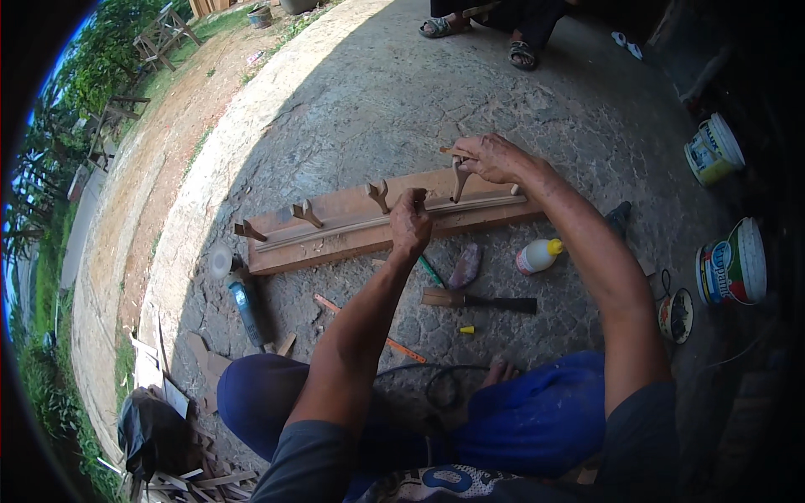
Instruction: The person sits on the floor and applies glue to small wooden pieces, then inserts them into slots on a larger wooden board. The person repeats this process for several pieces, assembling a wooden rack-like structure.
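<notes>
Standing on the rail [335, 227], toward the plank's [335, 249] right end, the peg [459, 182] rose crosswise to its long edge, directly under the nearer right hand [495, 159], fingers pinched on its top; left hand [409, 223] curled over the rail, grip unclear.

- The left hand [409, 225] is hiding a stretch of the long wooden strip [335, 230]; its curled fingers are leaving unclear whether they are gripping anything.
- The right hand [493, 158] is covering the top of a wooden peg [459, 179].
- The left forearm [359, 325] is crossing over the orange ruler [406, 350], hiding its middle.
- The right forearm [587, 226] is partly blocking a dark object [620, 216].
- The top edge is cutting off another person [532, 21] above the legs.
</notes>
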`<state>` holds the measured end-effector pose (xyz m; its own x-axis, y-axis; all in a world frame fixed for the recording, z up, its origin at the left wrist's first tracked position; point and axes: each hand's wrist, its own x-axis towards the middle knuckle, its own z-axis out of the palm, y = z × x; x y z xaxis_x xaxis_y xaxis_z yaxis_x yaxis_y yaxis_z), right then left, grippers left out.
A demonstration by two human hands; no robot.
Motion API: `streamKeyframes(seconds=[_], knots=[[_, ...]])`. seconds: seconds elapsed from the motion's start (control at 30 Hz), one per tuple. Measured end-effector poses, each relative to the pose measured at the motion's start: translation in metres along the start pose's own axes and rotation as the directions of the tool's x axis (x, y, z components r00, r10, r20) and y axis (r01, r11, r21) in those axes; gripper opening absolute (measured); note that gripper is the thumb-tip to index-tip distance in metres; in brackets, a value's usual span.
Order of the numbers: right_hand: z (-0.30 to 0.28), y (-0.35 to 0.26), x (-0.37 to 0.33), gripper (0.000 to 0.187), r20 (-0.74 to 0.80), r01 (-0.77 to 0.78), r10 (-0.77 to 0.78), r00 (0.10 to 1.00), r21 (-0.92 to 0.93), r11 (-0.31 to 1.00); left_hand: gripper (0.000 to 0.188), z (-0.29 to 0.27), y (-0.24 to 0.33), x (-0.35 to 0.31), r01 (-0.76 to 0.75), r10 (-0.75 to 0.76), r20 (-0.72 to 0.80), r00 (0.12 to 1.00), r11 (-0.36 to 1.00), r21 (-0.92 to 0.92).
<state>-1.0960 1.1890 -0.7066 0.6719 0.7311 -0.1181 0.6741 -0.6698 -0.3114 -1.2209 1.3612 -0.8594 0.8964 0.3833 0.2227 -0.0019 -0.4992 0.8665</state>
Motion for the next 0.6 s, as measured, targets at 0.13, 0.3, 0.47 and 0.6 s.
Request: streamKeyframes(seconds=[0.13,0.3,0.47,0.6], knots=[[0.008,0.004,-0.003,0.027,-0.065,0.092,-0.091,0.994,0.025,0.995,0.032,0.002,-0.010,0.007,-0.055,0.061,0.115,0.992,0.997,-0.054],[0.014,0.006,0.001,0.025,-0.092,0.118,-0.112,0.989,0.060,0.991,0.043,0.013,-0.012,0.011,-0.035,0.042,0.224,0.974,0.999,-0.036],[0.018,0.008,0.003,0.024,-0.058,0.141,-0.137,0.989,0.067,0.988,0.046,0.018,-0.016,0.010,-0.015,0.036,0.199,0.979,0.994,-0.105],[0.016,0.007,0.001,0.025,-0.043,0.140,-0.136,0.990,0.116,0.983,0.046,0.020,-0.023,0.011,-0.014,0.039,0.199,0.979,0.992,-0.126]])
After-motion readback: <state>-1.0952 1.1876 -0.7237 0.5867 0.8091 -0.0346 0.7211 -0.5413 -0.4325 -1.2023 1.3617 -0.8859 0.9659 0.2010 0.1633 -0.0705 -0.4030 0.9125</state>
